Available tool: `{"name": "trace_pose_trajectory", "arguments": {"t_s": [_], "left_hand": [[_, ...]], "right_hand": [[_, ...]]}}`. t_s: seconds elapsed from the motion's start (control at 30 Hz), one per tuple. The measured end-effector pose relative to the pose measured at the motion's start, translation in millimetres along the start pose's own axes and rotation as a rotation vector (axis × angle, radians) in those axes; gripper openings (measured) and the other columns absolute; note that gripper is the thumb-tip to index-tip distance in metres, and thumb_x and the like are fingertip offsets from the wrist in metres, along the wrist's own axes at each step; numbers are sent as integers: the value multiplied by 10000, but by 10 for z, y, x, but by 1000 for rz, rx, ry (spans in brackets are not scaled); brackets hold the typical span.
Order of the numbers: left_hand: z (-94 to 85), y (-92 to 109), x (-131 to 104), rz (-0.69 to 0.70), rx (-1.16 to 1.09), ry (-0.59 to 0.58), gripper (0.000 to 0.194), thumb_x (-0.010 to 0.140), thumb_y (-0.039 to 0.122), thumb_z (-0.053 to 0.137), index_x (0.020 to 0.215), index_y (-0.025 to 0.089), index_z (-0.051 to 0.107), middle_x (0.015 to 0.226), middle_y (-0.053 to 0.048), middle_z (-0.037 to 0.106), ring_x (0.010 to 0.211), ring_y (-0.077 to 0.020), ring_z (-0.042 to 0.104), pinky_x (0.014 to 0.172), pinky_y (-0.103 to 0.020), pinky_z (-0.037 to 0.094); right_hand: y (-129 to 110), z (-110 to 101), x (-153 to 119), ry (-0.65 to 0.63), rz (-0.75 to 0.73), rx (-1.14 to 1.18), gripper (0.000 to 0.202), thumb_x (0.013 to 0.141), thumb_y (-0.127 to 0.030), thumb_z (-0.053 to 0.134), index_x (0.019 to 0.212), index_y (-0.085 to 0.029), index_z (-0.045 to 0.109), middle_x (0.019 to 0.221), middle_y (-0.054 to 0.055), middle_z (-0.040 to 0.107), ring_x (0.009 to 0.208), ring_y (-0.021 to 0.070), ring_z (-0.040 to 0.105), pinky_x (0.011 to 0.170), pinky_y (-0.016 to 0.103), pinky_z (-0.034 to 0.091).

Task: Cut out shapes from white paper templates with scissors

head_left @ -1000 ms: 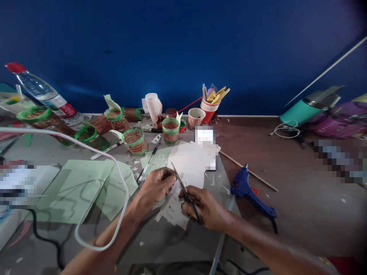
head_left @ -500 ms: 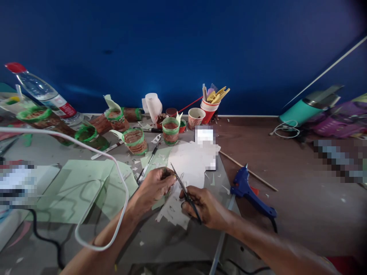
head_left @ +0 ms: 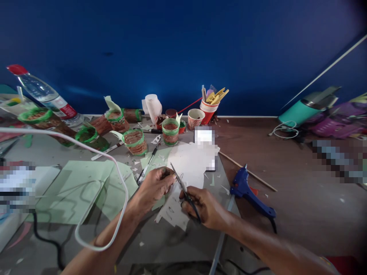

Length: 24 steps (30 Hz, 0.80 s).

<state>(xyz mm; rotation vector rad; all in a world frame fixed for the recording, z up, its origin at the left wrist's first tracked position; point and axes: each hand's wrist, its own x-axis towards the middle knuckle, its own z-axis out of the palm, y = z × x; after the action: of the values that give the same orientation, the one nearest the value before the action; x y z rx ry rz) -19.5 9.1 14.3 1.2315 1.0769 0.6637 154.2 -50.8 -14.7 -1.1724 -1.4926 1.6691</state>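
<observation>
A big, flat, dark blue wall is at the back, w/ a wide brown table in front. A lg. pale green paper sheet lies on the left. A white paper sheet w/ ragged edges lies in the middle, under the hands. The left hand has its fingers pinched up; what's in them, if anything, is too tiny to tell. The right hand is curled round something black. A blue plastic glue gun lies to its right, untouched. A round brown pot w/ a green rim stands behind. Small metal scissors w/ black handles are what the right hand holds, btwn the 2 hands, over the white paper, tips by the left fingers. White paper scraps dot the table.

What's new? V. little: hands & scissors stay nearly put vs. ½ sec. ago. Prob. means slow, careful work at 1 spot.
</observation>
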Motion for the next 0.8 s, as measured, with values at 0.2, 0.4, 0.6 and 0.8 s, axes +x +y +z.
{"name": "trace_pose_trajectory", "arguments": {"t_s": [0.2,0.4,0.6,0.8], "left_hand": [[-5,31,12,-22,-142,34,166,700,302,605,693,152,535,518,63,418,441,-62,376,453,-209,287],[-17,-15,20,-30,-258,61,153,671,279,631,724,146,576,578,33,521,431,-57,414,458,-213,319],[21,-38,27,-56,-307,20,173,677,286,633,736,140,562,609,17,551,431,-49,415,465,-210,318],[46,4,12,-86,-318,52,212,656,292,660,750,136,551,602,20,551,425,-46,419,458,-207,321]], "right_hand": [[-155,-42,-3,-7,-5,184,468,739,-594,589,861,-149,515,534,-54,435,455,70,369,435,199,309],[-116,-119,-7,-58,-9,446,492,769,-595,557,924,-128,545,572,-6,579,317,18,303,340,164,245],[-100,-146,-25,-71,-39,533,469,795,-556,550,957,-116,559,561,0,594,317,20,318,341,155,266],[-122,-175,-30,-59,-76,532,451,795,-538,563,941,-111,566,569,1,596,320,20,347,333,146,265]]}}
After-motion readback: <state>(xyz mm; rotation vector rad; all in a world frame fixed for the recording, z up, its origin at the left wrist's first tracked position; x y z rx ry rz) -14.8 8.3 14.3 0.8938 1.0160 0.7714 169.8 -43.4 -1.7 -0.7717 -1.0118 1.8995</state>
